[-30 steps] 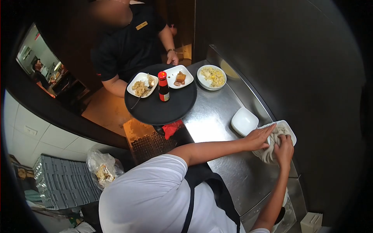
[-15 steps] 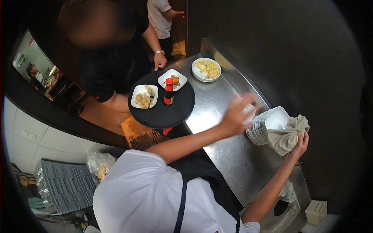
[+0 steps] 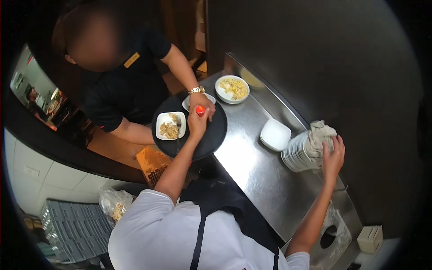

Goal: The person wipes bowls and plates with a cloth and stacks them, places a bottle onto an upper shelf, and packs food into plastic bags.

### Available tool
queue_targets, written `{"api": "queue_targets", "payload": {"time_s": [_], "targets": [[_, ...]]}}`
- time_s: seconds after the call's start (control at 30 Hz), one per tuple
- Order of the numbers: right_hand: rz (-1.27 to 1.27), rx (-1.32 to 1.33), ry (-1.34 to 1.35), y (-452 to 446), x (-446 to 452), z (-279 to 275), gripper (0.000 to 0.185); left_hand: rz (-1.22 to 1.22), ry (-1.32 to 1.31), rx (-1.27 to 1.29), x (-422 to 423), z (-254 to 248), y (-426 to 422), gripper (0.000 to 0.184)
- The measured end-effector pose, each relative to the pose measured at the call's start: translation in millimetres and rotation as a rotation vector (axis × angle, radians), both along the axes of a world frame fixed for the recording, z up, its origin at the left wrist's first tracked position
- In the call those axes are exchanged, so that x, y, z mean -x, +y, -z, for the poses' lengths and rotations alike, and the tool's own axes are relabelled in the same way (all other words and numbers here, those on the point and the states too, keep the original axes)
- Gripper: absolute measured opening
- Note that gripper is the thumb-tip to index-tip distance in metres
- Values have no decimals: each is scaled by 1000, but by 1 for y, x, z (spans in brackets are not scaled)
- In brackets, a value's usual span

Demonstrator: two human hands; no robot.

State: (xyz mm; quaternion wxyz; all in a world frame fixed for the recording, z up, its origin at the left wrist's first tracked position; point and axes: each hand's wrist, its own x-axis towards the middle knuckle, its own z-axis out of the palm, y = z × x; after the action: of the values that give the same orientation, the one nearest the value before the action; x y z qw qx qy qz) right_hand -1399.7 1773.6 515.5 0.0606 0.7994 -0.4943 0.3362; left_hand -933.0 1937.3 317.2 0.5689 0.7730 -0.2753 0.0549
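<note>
My left hand [image 3: 197, 125] is closed around a sauce bottle [image 3: 200, 110], of which mainly the red cap shows. The bottle is over the round black tray [image 3: 211, 144] that a co-worker holds. The co-worker's hand [image 3: 208, 106] is right beside mine, partly hiding a white dish [image 3: 186, 103]. Another square white dish [image 3: 165, 119] on the tray carries leftover food and a fork. My right hand [image 3: 333, 157] grips a crumpled beige cloth [image 3: 320, 135], lying over one end of a leaning stack of white plates [image 3: 293, 155].
A short stack of square white dishes [image 3: 275, 134] sits on the steel counter [image 3: 243, 166]. Behind it is a round bowl [image 3: 232, 89] with yellowish food. A dark wall [image 3: 306, 58] borders the counter. A round hole [image 3: 329, 236] lies near my right forearm.
My left hand has moved from beside the plate stack to the bottle on the tray. Square dishes now show on the counter. The co-worker's hand has moved in over the tray.
</note>
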Motion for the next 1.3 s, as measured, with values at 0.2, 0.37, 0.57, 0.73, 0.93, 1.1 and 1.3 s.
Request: {"api": "queue_targets", "payload": {"time_s": [0.2, 0.37, 0.57, 0.73, 0.93, 1.1, 1.3], "targets": [[-282, -12, -287, 74, -66, 1, 31, 251, 207, 246, 50, -67, 31, 20], [-883, -509, -225, 174, -176, 34, 56, 655, 661, 511, 134, -155, 80, 24], [-1192, -1089, -543, 228, -200, 98, 49, 787, 622, 296, 161, -164, 151, 25], [-1637, -1753, -11, 210, -208, 130, 37, 1080, 674, 487, 156, -168, 195, 26], [-1876, -2158, 35, 291, -262, 99, 39, 930, 637, 661, 140, -177, 273, 34], [-1822, -1714, -84, 379, -278, 156, 39, 425, 544, 555, 130, -136, 365, 35], [-1531, -2017, 63, 525, -291, 119, 40, 254, 578, 781, 115, -115, 541, 53]]}}
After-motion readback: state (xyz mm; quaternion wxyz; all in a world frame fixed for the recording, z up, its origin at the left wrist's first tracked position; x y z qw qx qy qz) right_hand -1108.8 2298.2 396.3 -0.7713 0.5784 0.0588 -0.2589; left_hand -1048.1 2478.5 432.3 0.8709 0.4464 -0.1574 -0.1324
